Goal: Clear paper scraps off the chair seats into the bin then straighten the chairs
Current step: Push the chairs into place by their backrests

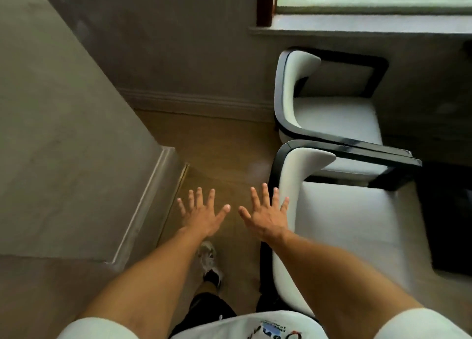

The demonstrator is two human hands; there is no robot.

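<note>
Two white chairs with black frames stand side by side on the right. The near chair (339,226) shows a bare white seat, and so does the far chair (334,118); I see no paper scraps on either. My left hand (201,213) is stretched out over the floor, fingers spread, holding nothing. My right hand (265,216) is spread the same way, its fingers just in front of the near chair's curved white backrest, not gripping it. No bin is in view.
A grey wall corner with skirting board (143,211) juts in on the left, leaving a narrow strip of wooden floor (217,144) between it and the chairs. A window sill (357,26) runs above the far chair. A dark surface (449,218) lies right of the near chair.
</note>
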